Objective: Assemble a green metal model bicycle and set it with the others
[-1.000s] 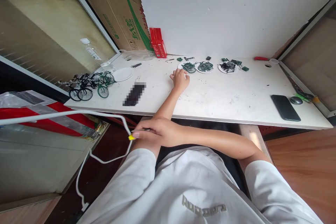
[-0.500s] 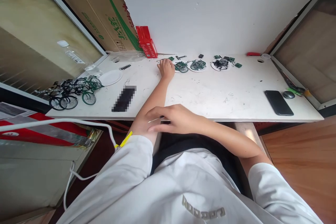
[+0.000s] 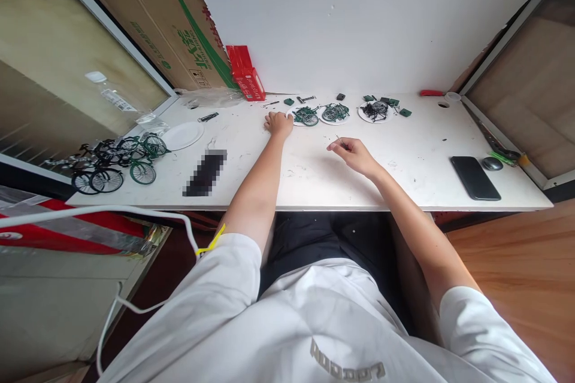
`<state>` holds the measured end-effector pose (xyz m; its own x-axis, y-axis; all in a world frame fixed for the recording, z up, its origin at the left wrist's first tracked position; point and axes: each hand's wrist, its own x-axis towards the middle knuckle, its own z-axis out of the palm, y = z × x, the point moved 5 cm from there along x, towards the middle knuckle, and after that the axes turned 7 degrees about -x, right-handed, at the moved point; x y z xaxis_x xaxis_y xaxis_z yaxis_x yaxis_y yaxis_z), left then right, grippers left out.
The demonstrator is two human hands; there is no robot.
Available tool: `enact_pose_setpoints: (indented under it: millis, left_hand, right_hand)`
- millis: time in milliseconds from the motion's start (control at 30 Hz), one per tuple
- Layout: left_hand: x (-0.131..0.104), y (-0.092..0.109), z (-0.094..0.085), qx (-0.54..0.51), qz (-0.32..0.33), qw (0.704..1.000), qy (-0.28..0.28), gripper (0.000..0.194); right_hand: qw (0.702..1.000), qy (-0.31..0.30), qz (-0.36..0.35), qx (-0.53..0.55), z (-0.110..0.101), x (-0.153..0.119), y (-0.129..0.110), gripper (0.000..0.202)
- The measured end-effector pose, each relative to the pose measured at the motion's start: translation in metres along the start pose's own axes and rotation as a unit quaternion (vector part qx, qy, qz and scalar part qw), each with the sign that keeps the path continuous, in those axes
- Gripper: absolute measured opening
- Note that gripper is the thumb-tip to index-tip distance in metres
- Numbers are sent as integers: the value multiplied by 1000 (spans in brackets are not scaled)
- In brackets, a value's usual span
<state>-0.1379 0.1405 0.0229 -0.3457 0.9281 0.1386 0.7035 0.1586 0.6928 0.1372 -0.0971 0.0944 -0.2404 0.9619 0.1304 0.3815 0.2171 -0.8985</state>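
Note:
My left hand [image 3: 279,124] lies on the white table, fingers a little apart and holding nothing I can see, beside the left white plate [image 3: 294,122]. Green model bicycle parts [image 3: 306,116] with wheels fill that plate. More green bicycle parts [image 3: 335,112] sit on the middle plate, and black bicycle parts [image 3: 375,110] on the right one. Above the table in front of the plates, my right hand [image 3: 358,155] is closed on a thin metal tool [image 3: 338,140] with a dark part. Its exact kind is too small to tell.
Several model bicycles [image 3: 108,161] stand at the left, near an empty plate [image 3: 185,134]. A pixelated dark patch [image 3: 204,173] lies close by. Small green blocks [image 3: 405,112] and a red box [image 3: 250,81] line the back. A black phone [image 3: 475,178] rests at the right.
My right hand has moved from over my left forearm, forward and right above the table, with the thin metal tool. The left hand has stayed by the left plate, dropping slightly lower.

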Motion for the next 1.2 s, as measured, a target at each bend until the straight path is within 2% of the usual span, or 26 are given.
enact_pose_setpoints:
  millis: [167, 267, 333, 533, 800, 867, 967, 1033, 1200]
  left_hand:
    - [-1, -1, 2, 0, -3, 1000, 1, 32]
    - [-2, -4, 1, 0, 0, 1000, 0, 30]
    - [-4, -7, -2, 1, 6, 1000, -1, 30]
    - [-18, -19, -15, 3, 28, 1000, -10, 34]
    - [-45, -28, -31, 15, 50, 998, -20, 35]
    - [-49, -26, -31, 19, 57, 998, -25, 35]
    - [-53, -22, -30, 24, 65, 997, -30, 34]
    - [-54, -21, -30, 24, 69, 997, -34, 34]
    - [-61, -17, -28, 15, 80, 995, -62, 33]
  right_hand:
    - [991, -9, 56, 119, -15, -3, 0, 33]
    - [969, -29, 73, 236, -20, -4, -1, 28]
    - [955, -17, 79, 284, -26, -4, 0, 24]
    - [946, 11, 87, 311, -39, -1, 4, 16]
    - [970, 55, 71, 226, -59, 7, 23, 22]
    - [983, 81, 79, 147, -61, 9, 30, 21]
    - [988, 133, 53, -50, -65, 10, 32, 22]
    - [985, 119, 39, -120, -61, 11, 32, 26]
    - [980, 74, 52, -180, -54, 9, 27, 28]
